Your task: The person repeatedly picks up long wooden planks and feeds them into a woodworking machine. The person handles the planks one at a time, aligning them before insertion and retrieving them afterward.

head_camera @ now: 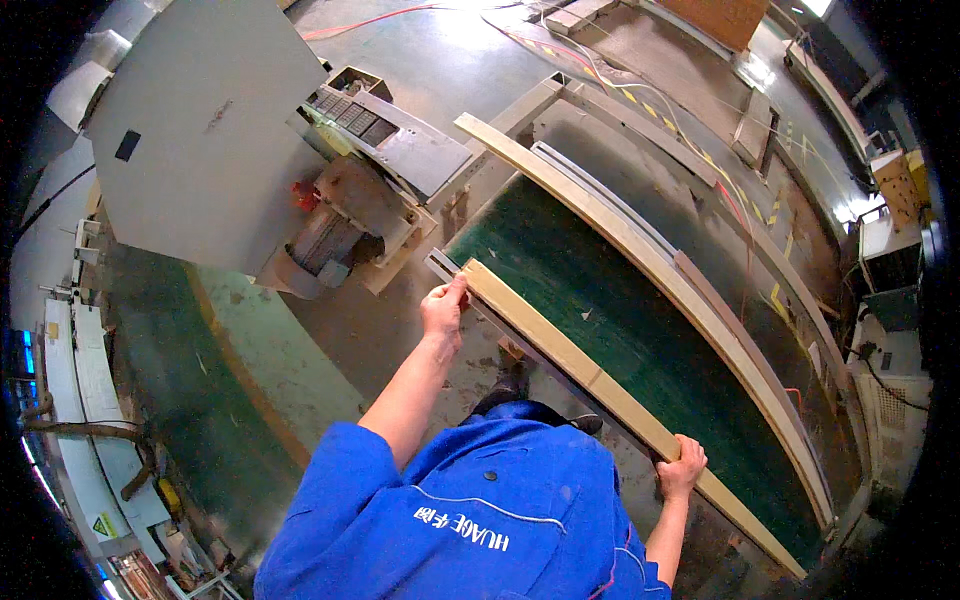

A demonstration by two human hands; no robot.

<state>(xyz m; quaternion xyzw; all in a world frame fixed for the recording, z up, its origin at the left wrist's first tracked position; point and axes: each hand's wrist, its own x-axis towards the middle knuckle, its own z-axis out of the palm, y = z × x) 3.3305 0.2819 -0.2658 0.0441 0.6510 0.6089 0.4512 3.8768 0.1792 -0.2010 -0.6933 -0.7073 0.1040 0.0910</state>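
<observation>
A long pale board (570, 360), seemingly wood, lies diagonally along the near edge of a green conveyor belt (555, 262). At the board's upper-left end, my left hand (444, 306) grips it, with the thumb on the near corner. Farther down its length, my right hand (681, 466) holds the board, the fingers over its top and side. A second long board (637, 262) rests along the belt's far side, beside a metal rail (611, 201). The undersides of both hands are hidden.
Left of the belt stands a large grey cabinet (202, 135) with a motor (322, 247) near its base. A control panel with keys (360, 120) sits behind the motor. Cables and hoses (592, 71) run over the floor beyond the frame. White machine rails (86, 405) are at far left.
</observation>
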